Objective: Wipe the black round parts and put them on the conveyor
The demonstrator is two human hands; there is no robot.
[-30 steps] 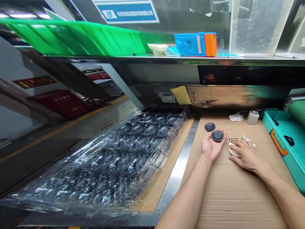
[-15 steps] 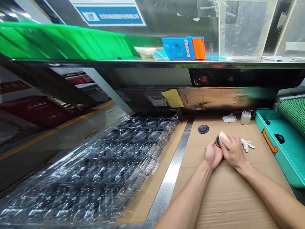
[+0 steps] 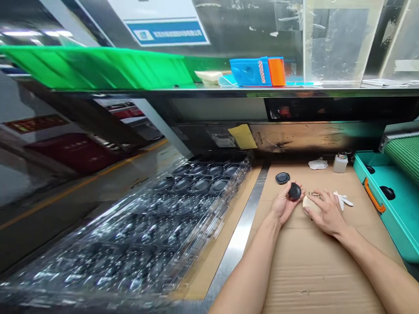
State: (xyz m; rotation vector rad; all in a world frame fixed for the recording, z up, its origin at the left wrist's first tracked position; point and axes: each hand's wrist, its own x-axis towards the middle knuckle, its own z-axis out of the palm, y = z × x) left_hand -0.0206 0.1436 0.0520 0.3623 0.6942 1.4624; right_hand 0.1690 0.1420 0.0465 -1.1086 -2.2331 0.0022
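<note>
One black disc point(image 3: 295, 191) is sitting tilted in our left hand point(image 3: 282, 206), where we are gripping its edge between thumb and fingers; with our right hand point(image 3: 328, 213) we are holding a cream pad point(image 3: 308, 204) under bent fingers, just beside the disc. Beyond, on the cardboard point(image 3: 301, 266), a second disc point(image 3: 282, 178) is lying, and farther back a white bottle point(image 3: 340, 164) is standing next to the teal bin point(image 3: 404, 218).
</note>
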